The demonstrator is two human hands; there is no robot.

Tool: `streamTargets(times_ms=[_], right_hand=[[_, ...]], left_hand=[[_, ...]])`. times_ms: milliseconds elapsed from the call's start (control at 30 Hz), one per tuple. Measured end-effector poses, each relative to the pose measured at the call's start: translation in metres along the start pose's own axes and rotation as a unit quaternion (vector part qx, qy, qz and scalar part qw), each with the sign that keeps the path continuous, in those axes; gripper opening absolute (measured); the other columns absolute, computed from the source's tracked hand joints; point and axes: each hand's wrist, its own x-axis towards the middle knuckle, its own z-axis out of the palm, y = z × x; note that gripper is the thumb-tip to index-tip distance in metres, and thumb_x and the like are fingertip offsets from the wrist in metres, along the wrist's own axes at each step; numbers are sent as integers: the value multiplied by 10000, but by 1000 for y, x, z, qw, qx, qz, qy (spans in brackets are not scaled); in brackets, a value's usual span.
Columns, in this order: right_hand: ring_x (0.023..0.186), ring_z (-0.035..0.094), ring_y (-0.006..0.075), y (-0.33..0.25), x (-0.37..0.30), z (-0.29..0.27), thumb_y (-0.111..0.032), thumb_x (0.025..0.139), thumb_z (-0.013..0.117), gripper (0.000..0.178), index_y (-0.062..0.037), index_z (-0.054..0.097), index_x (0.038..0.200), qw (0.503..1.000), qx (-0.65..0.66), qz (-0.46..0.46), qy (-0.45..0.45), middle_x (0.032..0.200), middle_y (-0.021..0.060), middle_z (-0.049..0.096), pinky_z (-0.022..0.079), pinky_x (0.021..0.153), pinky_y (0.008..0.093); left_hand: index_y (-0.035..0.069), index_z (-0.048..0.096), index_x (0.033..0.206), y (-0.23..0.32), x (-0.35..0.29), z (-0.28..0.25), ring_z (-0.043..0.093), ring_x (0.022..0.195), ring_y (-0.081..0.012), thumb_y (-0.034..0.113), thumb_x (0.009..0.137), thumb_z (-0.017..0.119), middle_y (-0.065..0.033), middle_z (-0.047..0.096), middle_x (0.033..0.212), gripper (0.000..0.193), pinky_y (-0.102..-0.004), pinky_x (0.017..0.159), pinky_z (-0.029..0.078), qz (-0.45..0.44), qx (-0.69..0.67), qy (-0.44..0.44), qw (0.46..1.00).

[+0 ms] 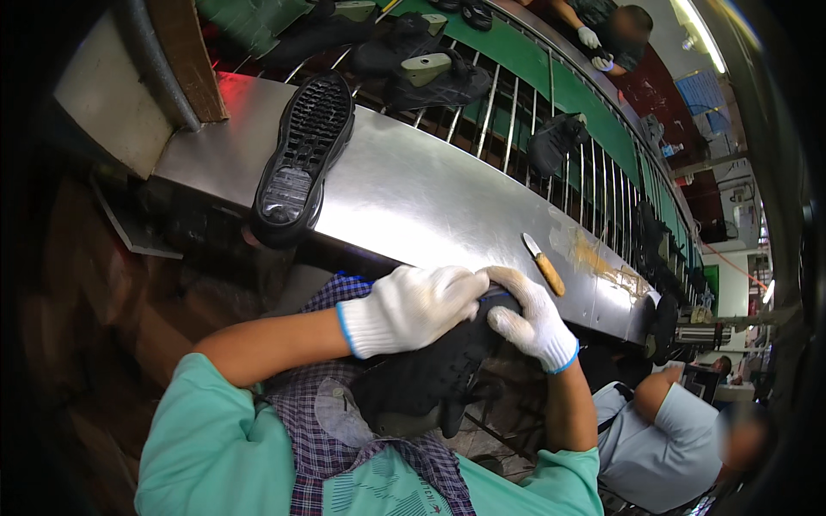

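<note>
A black shoe upper (422, 378) is held in front of my body, with its toe end pointing up and to the right. My left hand (417, 310), in a white knit glove with a blue cuff, presses curled fingers on the toe end from the left. Gloved the same way, my right hand (533, 320) grips the toe from the right, thumb on the near side. The two hands meet at the fingertips there; whether anything small is between them is hidden. A black shoe sole (301, 159) stands tread outward on the metal bench's left part.
Beyond my hands runs a steel bench top (404, 193), where a wooden-handled knife (545, 268) lies right of centre near yellowish residue (598, 262). Behind it, a roller conveyor (508, 112) carries several black shoes (439, 82). One co-worker (662, 439) sits at right; another (615, 39) works across the conveyor.
</note>
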Motion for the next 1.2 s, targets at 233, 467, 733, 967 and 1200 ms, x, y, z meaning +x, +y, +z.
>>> streamTargets(times_ms=[233, 467, 733, 967, 1200], right_hand=[[1197, 681, 304, 2, -13, 0, -589, 618, 984, 984, 24, 683, 1327, 1000, -7, -11, 19, 1271, 167, 698, 520, 1068, 417], [1105, 725, 291, -15, -3, -14, -512, 637, 981, 891, 24, 701, 1291, 998, -33, -53, 3, 1185, 159, 736, 552, 1012, 406], [1144, 711, 271, 9, -15, 3, -457, 725, 942, 801, 5, 683, 1326, 1000, 26, -8, 11, 1224, 152, 728, 542, 1028, 399], [1134, 704, 272, 11, -36, 27, -465, 687, 1003, 996, 26, 589, 1449, 983, -12, -25, 183, 1229, 172, 717, 555, 1028, 405], [982, 729, 323, -49, -71, 57, -306, 754, 971, 697, -16, 659, 1306, 779, 151, -412, 447, 1095, 214, 734, 563, 980, 529]], left_hand=[[-60, 466, 1526, -17, -65, -39, 694, 1232, -432, 73, 735, 865, -304, 543, 1523, 896, -423, 1010, 623, -13, 2, -217, 976], [-63, 616, 1423, -33, 8, -21, 706, 1204, -214, 14, 773, 766, -181, 729, 1319, 672, -343, 1099, 547, -240, -440, -177, 847], [-20, 489, 1564, -4, -20, -22, 752, 1122, -359, 83, 815, 720, -246, 673, 1368, 791, -376, 957, 633, -129, -196, -188, 954], [31, 616, 1468, -2, -60, -40, 678, 1236, -477, 216, 857, 682, -323, 541, 1536, 642, -460, 1041, 586, -69, -164, -166, 970], [-10, 181, 1707, -17, -117, -20, 342, 1574, -335, 889, 941, 469, -206, 326, 1714, 1215, -449, 1262, 351, -365, -604, -181, 685]])
